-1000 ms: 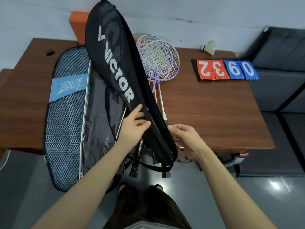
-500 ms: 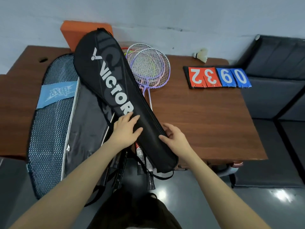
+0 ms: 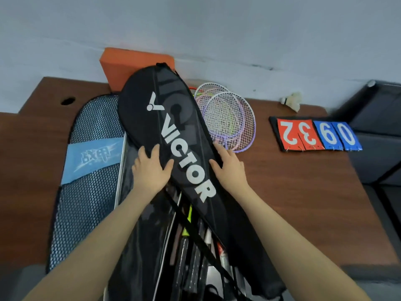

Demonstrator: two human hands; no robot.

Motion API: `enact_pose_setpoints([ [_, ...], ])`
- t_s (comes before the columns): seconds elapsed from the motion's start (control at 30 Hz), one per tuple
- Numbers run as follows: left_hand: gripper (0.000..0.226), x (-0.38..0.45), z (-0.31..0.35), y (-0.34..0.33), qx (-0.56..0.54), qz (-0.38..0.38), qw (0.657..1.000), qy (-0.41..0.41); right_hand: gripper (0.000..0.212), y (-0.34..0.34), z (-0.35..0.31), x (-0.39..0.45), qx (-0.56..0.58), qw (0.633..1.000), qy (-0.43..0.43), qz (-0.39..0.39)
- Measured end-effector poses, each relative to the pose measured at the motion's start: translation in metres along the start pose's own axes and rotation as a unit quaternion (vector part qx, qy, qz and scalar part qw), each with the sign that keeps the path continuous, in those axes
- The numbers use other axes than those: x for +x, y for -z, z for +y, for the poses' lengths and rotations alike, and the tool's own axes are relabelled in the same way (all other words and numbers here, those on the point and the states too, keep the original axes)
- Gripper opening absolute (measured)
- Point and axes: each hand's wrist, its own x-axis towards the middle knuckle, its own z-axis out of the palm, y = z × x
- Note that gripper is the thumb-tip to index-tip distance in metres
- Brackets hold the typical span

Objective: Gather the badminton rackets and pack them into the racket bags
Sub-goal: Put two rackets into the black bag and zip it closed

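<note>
Black fabric stamped VICTOR in white is filling the centre of the view as a person's two hands are pressing a racket bag point(image 3: 173, 135) flat on a brown wooden table point(image 3: 303, 192). The left hand point(image 3: 150, 170) is lying on the bag's edge toward 9 o'clock, fingers straight and spread, thumb reaching onto the cover. The right hand point(image 3: 227, 168) is resting on the opposite edge toward 3 o'clock, fingers extended along the seam, gripping nothing. The bag is running diagonally from 11 o'clock down to 5 o'clock, its narrow end hanging past the table's near edge, where several racket handles point(image 3: 191, 246) are showing beneath it. A second bag, a mesh racket bag point(image 3: 91, 192) with a pale blue label, is lying open just beside it at 9 o'clock. Loose rackets point(image 3: 227, 120) with white, pink and purple frames are stacking at 1 o'clock, partly tucked under the black cover. An orange block point(image 3: 134, 64) is standing at 12 o'clock against the wall. Farther toward 2 o'clock, a shuttlecock point(image 3: 291, 101) and a flip scoreboard point(image 3: 314, 135) are sitting well apart from the hands.
</note>
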Motion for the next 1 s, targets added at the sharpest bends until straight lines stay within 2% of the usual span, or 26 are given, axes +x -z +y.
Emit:
enact_pose_setpoints([
  [0.17,0.076,0.045,-0.02,-0.004,-0.099,-0.028,0.994,0.033,0.05,-0.015,-0.024,0.051,0.017,0.999,-0.003,0.045],
  [0.27,0.084,0.057,-0.024,-0.01,-0.193,-0.03,0.98,0.041,0.052,-0.018,-0.026,0.064,0.002,0.999,-0.007,0.038],
  [0.4,0.089,0.062,-0.029,-0.009,-0.303,0.017,0.95,0.068,0.053,-0.017,-0.021,0.069,0.072,0.997,0.009,0.012],
  [0.47,0.087,0.054,-0.029,-0.006,-0.315,0.064,0.945,0.059,0.053,-0.014,-0.021,0.066,0.11,0.993,0.035,0.011],
  [0.6,0.084,0.02,-0.035,0.003,-0.234,0.111,0.966,0.027,0.053,-0.013,-0.021,0.046,0.098,0.992,0.075,0.004],
  [0.73,0.083,-0.021,-0.05,-0.001,-0.155,0.052,0.984,0.075,0.049,-0.02,-0.025,0.017,0.044,0.989,0.138,-0.007],
  [0.8,0.081,-0.037,-0.057,-0.005,-0.053,0.026,0.995,0.083,0.049,-0.023,-0.026,0.004,0.028,0.985,0.169,-0.027],
  [0.87,0.078,-0.045,-0.06,-0.006,0.011,0.023,0.998,0.06,0.048,-0.022,-0.024,-0.005,0.027,0.982,0.183,-0.048],
  [1.0,0.068,-0.037,-0.054,0.0,0.018,0.046,0.998,-0.04,0.048,-0.008,-0.018,-0.018,0.057,0.98,0.171,-0.086],
])
